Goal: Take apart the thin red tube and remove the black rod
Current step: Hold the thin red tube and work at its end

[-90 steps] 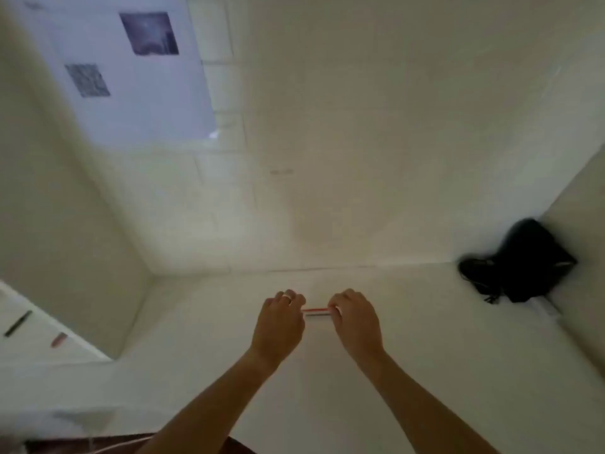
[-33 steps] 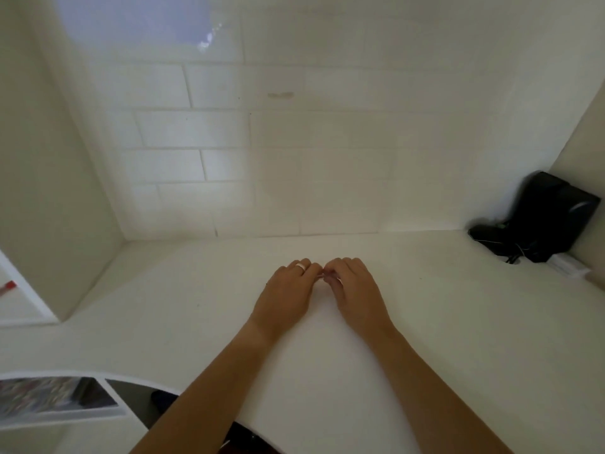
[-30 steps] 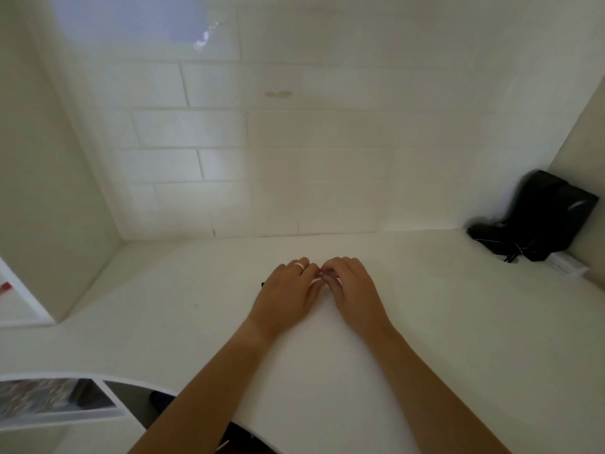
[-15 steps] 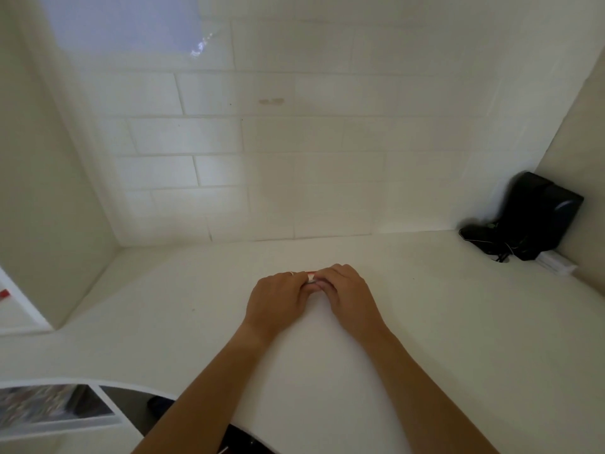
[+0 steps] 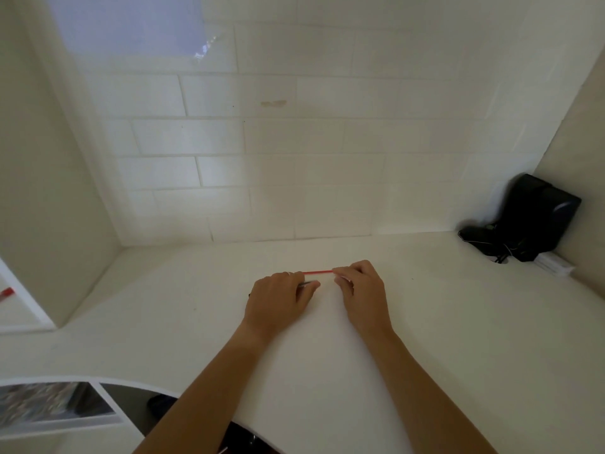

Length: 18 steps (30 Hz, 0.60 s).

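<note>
A thin red tube (image 5: 318, 272) stretches level between my two hands, just above the white table (image 5: 458, 339). My right hand (image 5: 361, 290) pinches its right end. My left hand (image 5: 278, 298) is closed at the tube's left end, and a short dark rod tip (image 5: 307, 283) pokes out from under its fingers, slightly below the red tube. Whether the left hand grips the tube, the rod or both is hidden by the fingers.
A black device (image 5: 527, 221) with cables sits in the back right corner beside a white block (image 5: 555, 264). A tiled wall stands behind the table, a side panel on the left. The table's curved front edge (image 5: 131, 380) lies near left.
My hands, touching each other half a second ago, have drawn apart sideways. A length of the red tube now shows between them, and a dark tip shows at the left hand.
</note>
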Each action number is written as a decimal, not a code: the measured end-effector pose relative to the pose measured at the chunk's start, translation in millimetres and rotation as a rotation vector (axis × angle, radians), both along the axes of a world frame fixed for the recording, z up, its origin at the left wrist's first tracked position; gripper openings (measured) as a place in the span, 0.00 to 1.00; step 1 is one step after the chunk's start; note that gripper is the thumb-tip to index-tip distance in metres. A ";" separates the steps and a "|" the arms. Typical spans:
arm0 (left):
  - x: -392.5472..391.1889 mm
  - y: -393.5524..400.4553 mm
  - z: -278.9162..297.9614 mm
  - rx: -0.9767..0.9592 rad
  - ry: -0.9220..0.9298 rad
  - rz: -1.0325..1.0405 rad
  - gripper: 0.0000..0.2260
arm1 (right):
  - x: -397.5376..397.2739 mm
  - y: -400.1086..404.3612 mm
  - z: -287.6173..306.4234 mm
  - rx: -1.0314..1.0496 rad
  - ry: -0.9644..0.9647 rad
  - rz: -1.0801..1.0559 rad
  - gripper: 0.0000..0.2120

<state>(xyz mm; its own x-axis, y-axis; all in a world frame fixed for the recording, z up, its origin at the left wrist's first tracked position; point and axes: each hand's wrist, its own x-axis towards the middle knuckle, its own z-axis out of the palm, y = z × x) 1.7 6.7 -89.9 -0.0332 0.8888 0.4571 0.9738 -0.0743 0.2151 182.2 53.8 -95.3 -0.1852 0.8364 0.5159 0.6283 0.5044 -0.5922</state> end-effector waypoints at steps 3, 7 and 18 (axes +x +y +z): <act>-0.6 -1.3 -0.6 0.023 -0.008 -0.040 0.13 | -0.7 0.7 -0.2 -0.046 -0.005 -0.028 0.10; -0.6 -3.6 1.9 0.034 -0.081 -0.178 0.04 | -1.3 2.2 0.4 -0.056 -0.029 -0.080 0.06; -3.8 1.9 -1.6 0.092 -0.084 -0.183 0.04 | -1.0 1.6 0.2 -0.069 -0.076 -0.110 0.07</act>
<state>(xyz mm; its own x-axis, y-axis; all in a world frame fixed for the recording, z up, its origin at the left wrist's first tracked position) -2.2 8.6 -91.5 0.0834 0.8381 0.5390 0.9212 -0.2711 0.2790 181.2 55.4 -95.2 -0.1264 0.8869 0.4443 0.7220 0.3894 -0.5719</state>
